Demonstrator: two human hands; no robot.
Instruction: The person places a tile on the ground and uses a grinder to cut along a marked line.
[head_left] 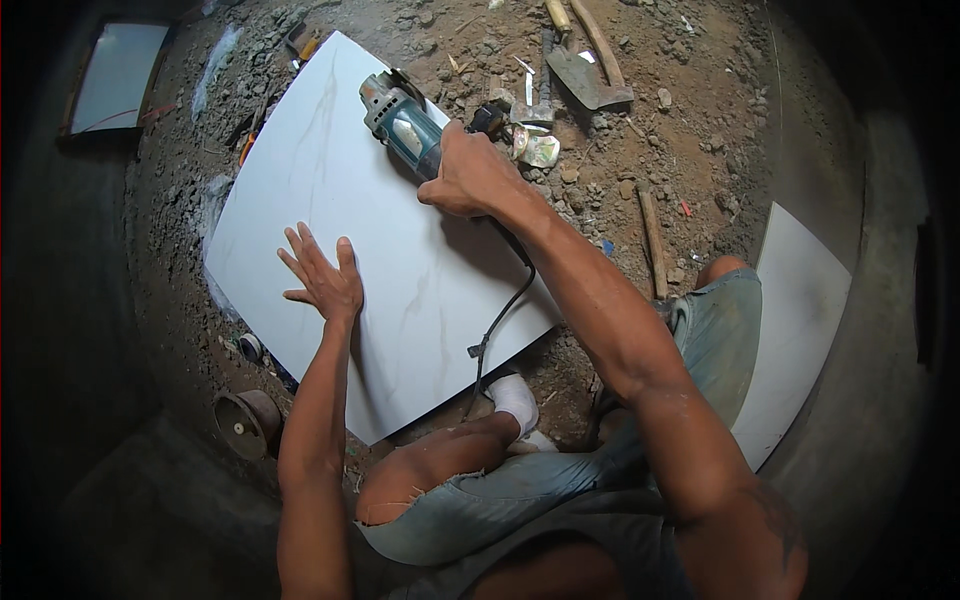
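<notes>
The large white marble-veined tile (400, 260) lies flat on the rubble-strewn dirt floor (700, 150), in front of the crouching person's knees. The left hand (325, 280) rests on the tile's middle, fingers spread wide and flat, gripping nothing. The right hand (470, 175) is closed around the body of the teal angle grinder (400, 118), whose head sits at the tile's upper edge. For a clean cut, keep the pressing palm well apart from the blade line and the tile steady. The black cord (500, 320) trails across the tile; keep it clear. A second tile (800, 330) leans right; a trowel (585, 75), wooden sticks and a round disc (245, 420) lie nearby.
</notes>
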